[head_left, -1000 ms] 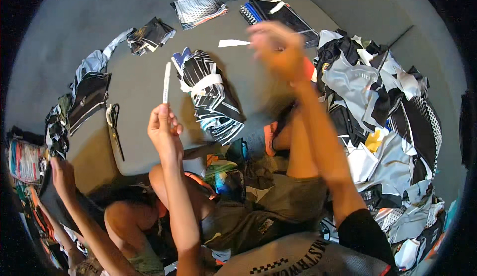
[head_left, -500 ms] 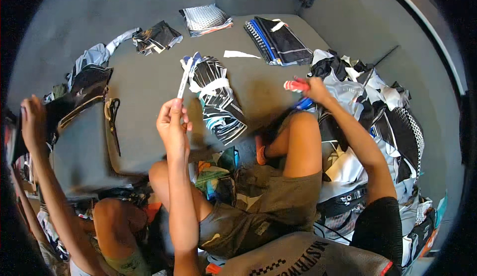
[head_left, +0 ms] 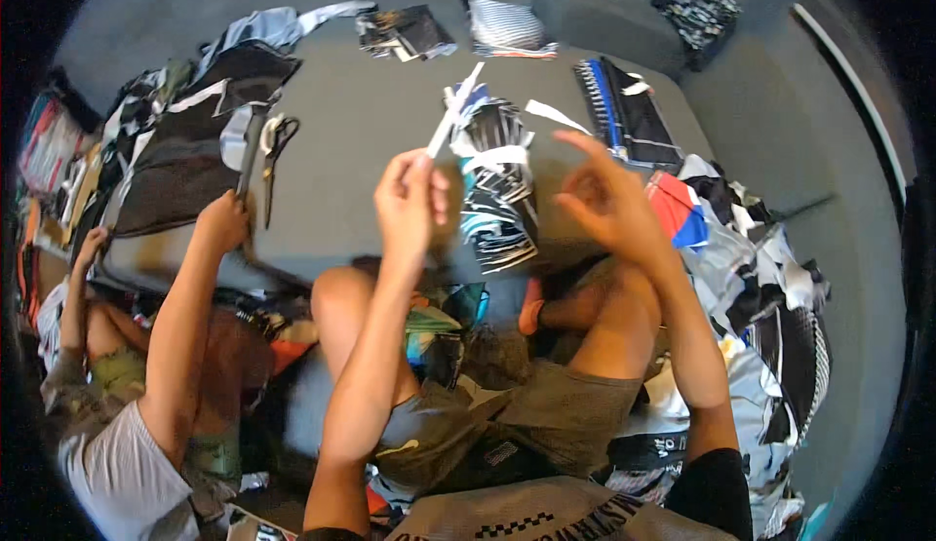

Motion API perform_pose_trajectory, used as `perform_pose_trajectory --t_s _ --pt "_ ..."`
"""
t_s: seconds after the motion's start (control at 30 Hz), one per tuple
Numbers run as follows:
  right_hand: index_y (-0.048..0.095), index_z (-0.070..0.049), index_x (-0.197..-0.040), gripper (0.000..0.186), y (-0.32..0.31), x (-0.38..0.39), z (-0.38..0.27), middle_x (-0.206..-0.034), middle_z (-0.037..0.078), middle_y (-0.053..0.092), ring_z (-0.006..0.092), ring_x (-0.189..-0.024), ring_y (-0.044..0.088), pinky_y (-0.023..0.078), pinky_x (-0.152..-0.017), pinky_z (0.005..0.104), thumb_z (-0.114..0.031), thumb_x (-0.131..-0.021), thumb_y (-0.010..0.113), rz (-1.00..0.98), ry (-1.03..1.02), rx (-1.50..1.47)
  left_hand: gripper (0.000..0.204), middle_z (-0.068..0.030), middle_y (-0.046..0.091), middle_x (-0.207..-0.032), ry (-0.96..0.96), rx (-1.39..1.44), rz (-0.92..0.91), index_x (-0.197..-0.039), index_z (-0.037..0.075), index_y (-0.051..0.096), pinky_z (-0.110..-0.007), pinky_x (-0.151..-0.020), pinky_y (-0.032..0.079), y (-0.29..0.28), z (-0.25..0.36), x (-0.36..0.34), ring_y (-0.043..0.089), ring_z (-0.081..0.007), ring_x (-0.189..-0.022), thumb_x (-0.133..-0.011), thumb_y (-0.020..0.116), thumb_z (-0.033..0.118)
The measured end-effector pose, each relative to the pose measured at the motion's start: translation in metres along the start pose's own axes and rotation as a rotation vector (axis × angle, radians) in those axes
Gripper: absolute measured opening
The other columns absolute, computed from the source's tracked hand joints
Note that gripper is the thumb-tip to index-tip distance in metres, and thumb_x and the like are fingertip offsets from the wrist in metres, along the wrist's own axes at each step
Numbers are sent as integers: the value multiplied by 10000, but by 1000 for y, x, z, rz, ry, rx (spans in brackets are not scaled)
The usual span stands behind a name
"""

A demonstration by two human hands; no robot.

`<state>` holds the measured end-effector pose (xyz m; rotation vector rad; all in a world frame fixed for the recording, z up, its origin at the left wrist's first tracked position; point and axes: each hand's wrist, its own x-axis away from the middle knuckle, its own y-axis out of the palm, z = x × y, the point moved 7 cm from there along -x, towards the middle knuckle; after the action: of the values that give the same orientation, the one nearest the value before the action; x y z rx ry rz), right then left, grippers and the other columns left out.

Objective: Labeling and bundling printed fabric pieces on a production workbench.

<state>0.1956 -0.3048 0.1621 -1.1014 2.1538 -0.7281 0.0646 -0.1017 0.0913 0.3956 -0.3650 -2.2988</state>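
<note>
My left hand (head_left: pixel 408 200) pinches a narrow white strip (head_left: pixel 456 107) between thumb and fingers, its free end pointing up and away. Just beyond lies a rolled bundle of black-and-white striped cloth (head_left: pixel 499 212), bound round the middle by a white band (head_left: pixel 495 159). To the right of this bundle, my right hand (head_left: pixel 612 200) hovers with thumb and fingers spread, holding nothing. Beside it, a red, white and blue cloth piece (head_left: pixel 680 212) rests on the heap of cloth pieces (head_left: pixel 726 249).
A loose white strip (head_left: pixel 558 115) lies near a folded black and blue stack (head_left: pixel 639 117). Other folded cloths (head_left: pixel 405 32) and a patterned pile (head_left: pixel 507 29) line the far edge. Scissors (head_left: pixel 271 166) lie left. A co-worker's hand (head_left: pixel 224 221) touches black cloth (head_left: pixel 180 175).
My right hand has let go of the red cloth, now on the heap, and moved left toward the bundle. The view has shifted. The co-worker's black cloth now lies flat.
</note>
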Motion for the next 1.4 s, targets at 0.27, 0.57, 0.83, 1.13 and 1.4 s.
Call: perform_pose_trajectory --t_s 0.27,0.57,0.83,1.13,1.4 --pt "596 -185 -1107 345 55 -72 -9 -667 15 615 130 -530 512 398 -492 260 -96 -775 615 402 -203 43 210 -48 570 -668 -86 -70 -336 -1074 35 538 -195 -443 381 47 -20 25 473 -83 -500 -957 420 163" --pt "615 -74 -1027 211 35 -53 37 -640 64 622 103 -493 494 371 -460 212 -206 -892 521 583 -58 -449 247 -78 569 -725 -192 19 -467 -1129 18 542 -214 -554 406 54 -30 14 509 -138 -590 -924 475 139" --pt "521 -99 -1095 286 48 -56 40 -671 64 593 78 -504 477 310 -433 171 -309 -934 412 236 49 -995 280 -114 511 -1022 265 -648 -307 -1119 74 566 -282 -737 424 47 -40 -13 489 -209 -899 -845 551 132" --pt "459 -113 -1120 261 55 -66 62 -689 44 581 72 -482 472 302 -428 156 -256 -904 428 215 180 -983 325 -117 437 -1165 190 -823 -282 -1113 101 558 -369 -881 394 57 -64 -9 408 -297 -1072 -793 599 142" --pt "485 -73 -1095 280 21 -56 75 -766 83 634 97 -507 531 335 -431 164 -268 -898 447 491 310 -839 503 -166 468 -1132 146 -659 -349 -1247 87 431 -382 -874 417 45 -63 -13 505 -292 -987 -813 615 263"
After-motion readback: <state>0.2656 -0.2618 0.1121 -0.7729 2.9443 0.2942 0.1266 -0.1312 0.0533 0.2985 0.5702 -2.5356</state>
